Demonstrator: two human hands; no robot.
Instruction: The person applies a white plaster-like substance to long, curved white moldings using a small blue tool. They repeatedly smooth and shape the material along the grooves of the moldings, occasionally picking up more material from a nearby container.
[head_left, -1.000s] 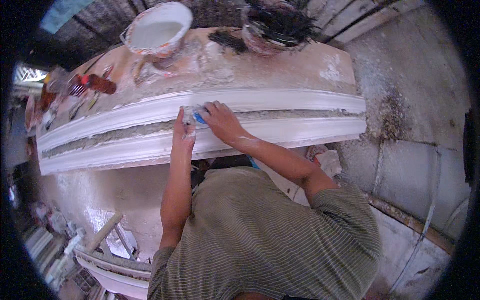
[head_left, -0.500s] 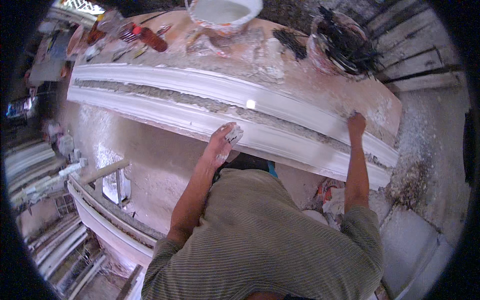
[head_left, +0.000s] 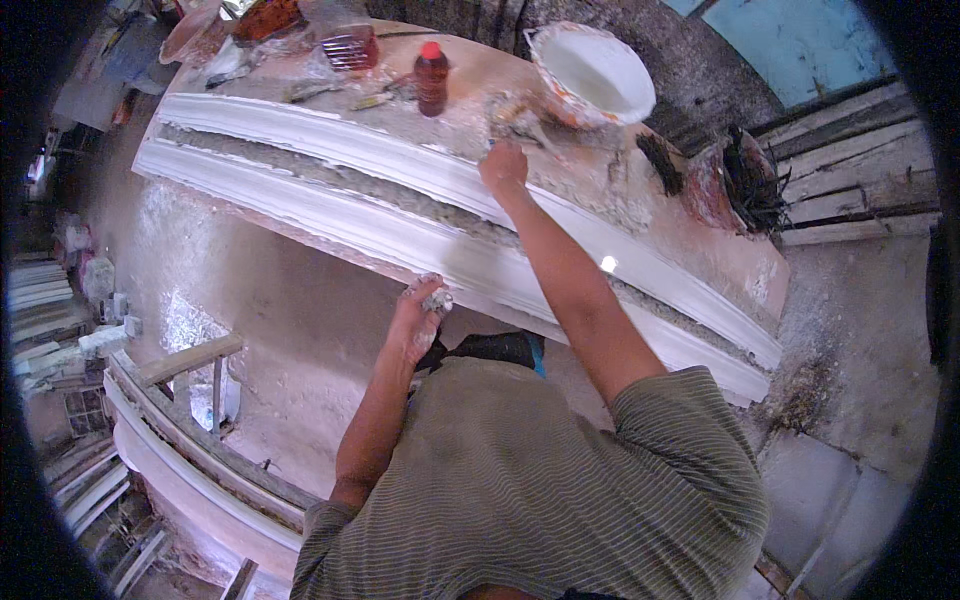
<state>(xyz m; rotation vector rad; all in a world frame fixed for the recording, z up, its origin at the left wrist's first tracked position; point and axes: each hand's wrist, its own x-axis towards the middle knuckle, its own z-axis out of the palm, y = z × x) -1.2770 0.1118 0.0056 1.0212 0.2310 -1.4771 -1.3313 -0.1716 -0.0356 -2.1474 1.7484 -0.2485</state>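
Note:
Two long white plaster mouldings lie side by side on the table, the far moulding [head_left: 350,132] and the near moulding [head_left: 330,205]. Between them runs a rough grey strip [head_left: 372,195]. My right hand [head_left: 505,168] is closed at the far moulding's outer edge, near its middle; whatever the fingers may hold is hidden. Just off the near moulding's front edge, my left hand [head_left: 413,322] is curled around a lump of white plaster [head_left: 437,300]. Plaster is smeared on its fingers.
Along the table's far side stand a white bucket [head_left: 590,75], a red-capped bottle [head_left: 431,80] and a container of dark fibres [head_left: 735,185]. A dark brush-like bundle [head_left: 659,165] lies between them. A curved frame [head_left: 190,430] stands at lower left.
My right hand has swept left along the far moulding, from near its right end to the middle. My left hand has shifted slightly, still holding the plaster. The view has turned.

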